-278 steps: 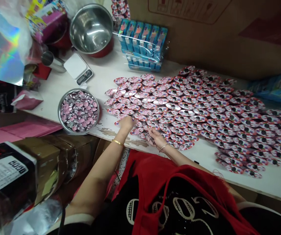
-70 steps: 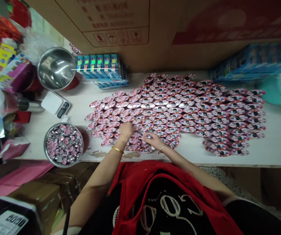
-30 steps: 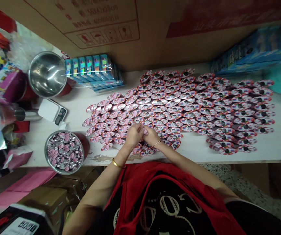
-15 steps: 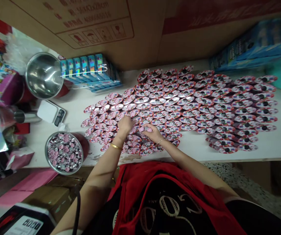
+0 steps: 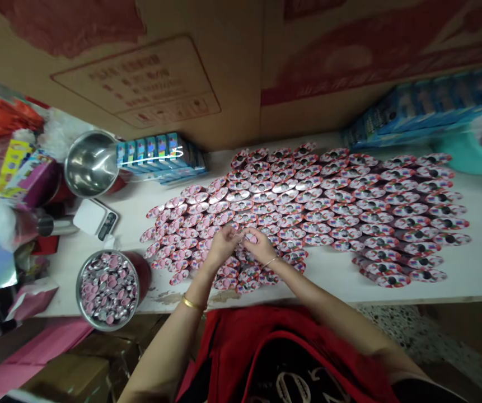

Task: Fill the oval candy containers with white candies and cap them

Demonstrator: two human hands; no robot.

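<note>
My left hand (image 5: pixel 223 246) and my right hand (image 5: pixel 260 246) meet fingertip to fingertip over the rows of containers. My right fingers are closed on small round pink caps (image 5: pixel 249 238). The left thumb and fingers pinch at the same spot, probably on a cap; the exact grip is too small to make out. Below and around both hands stand many containers (image 5: pixel 337 195) with pointed oval, red-and-white patterned tops. Those on the left have pink discs in their tops, while those on the right show dark round openings (image 5: pixel 433 187).
A metal pot of pink and silver caps (image 5: pixel 108 288) stands at the front left. Behind it are a white scale (image 5: pixel 93 217) and a steel bowl (image 5: pixel 93 165). Blue boxes (image 5: pixel 157 154), a large carton (image 5: pixel 232 67) and a turquoise basin (image 5: pixel 476 154) line the back.
My left hand has left a container top and moved right, to my right fingers. Caps stay in my right hand. The view has tilted up, so the table appears lower.
</note>
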